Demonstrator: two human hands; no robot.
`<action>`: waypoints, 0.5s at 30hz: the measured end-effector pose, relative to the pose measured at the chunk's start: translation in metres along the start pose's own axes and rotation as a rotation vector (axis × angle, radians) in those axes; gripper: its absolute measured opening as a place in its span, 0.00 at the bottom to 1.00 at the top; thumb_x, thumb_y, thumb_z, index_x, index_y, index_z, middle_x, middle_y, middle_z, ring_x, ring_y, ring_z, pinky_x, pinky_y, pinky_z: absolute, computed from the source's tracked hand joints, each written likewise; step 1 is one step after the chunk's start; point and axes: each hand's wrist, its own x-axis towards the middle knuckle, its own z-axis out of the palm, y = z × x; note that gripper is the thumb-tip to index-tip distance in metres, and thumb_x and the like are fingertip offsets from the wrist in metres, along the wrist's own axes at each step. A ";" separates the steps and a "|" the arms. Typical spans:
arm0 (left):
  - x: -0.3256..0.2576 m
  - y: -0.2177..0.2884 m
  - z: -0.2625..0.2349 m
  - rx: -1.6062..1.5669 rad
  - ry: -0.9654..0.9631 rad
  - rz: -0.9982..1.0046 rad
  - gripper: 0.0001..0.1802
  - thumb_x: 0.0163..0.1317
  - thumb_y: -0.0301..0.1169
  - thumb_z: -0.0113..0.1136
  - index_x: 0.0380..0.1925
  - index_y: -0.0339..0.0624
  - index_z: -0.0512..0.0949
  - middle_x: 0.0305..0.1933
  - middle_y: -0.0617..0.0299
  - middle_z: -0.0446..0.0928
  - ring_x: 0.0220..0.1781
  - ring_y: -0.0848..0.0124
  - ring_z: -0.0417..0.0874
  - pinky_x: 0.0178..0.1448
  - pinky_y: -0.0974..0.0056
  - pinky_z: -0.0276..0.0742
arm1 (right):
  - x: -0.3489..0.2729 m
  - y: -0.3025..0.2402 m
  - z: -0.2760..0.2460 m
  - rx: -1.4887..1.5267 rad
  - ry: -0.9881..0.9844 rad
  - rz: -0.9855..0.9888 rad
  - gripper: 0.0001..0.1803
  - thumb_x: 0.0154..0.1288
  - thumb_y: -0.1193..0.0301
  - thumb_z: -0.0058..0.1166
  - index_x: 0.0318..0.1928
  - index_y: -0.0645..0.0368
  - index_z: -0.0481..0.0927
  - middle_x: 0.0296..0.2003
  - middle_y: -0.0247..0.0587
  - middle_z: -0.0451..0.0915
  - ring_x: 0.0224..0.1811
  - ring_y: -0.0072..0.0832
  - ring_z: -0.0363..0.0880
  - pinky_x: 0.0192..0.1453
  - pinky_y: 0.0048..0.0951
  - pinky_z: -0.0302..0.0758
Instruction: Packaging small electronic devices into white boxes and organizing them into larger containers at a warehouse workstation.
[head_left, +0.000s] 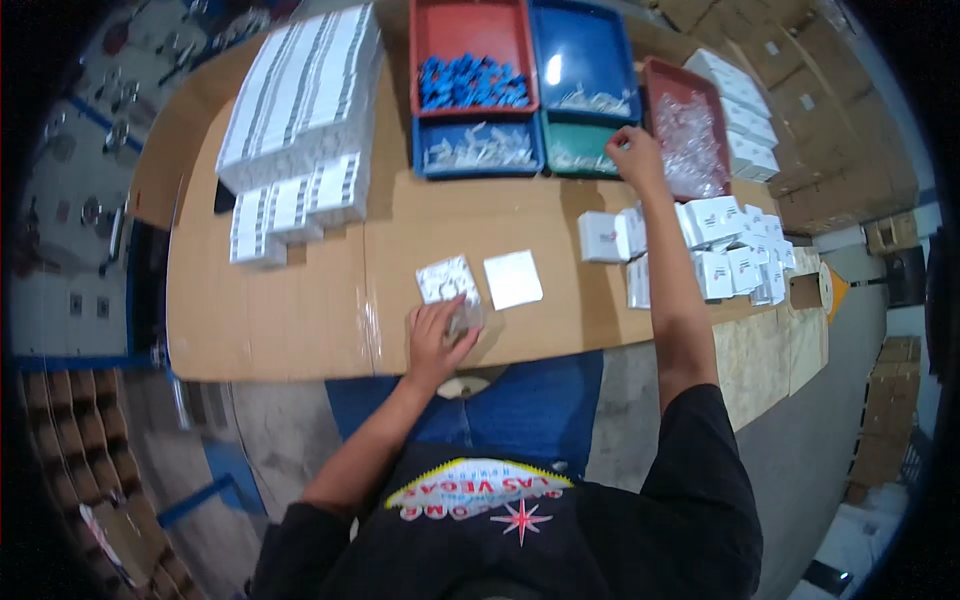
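Left hand point(434, 338): mid-frame, half-curled, clear bag point(467, 318) between thumb and fingers; can't tell if gripped.
Right hand point(630, 153): upper right, fingertips bunched over green tray point(572, 131); can't tell what's held.

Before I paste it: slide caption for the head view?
Left hand on clear plastic, right hand at the green tray of pale parts.

Green tray point(577, 132), blue pieces point(470, 85), grey-striped boxes point(300, 90)
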 end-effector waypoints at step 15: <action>-0.002 0.004 -0.003 0.005 0.049 -0.024 0.31 0.54 0.31 0.78 0.59 0.40 0.80 0.50 0.57 0.84 0.51 0.59 0.82 0.61 0.55 0.69 | -0.017 -0.024 -0.003 -0.124 -0.378 -0.101 0.08 0.60 0.70 0.61 0.36 0.44 0.92 0.39 0.42 0.90 0.45 0.43 0.89 0.47 0.44 0.83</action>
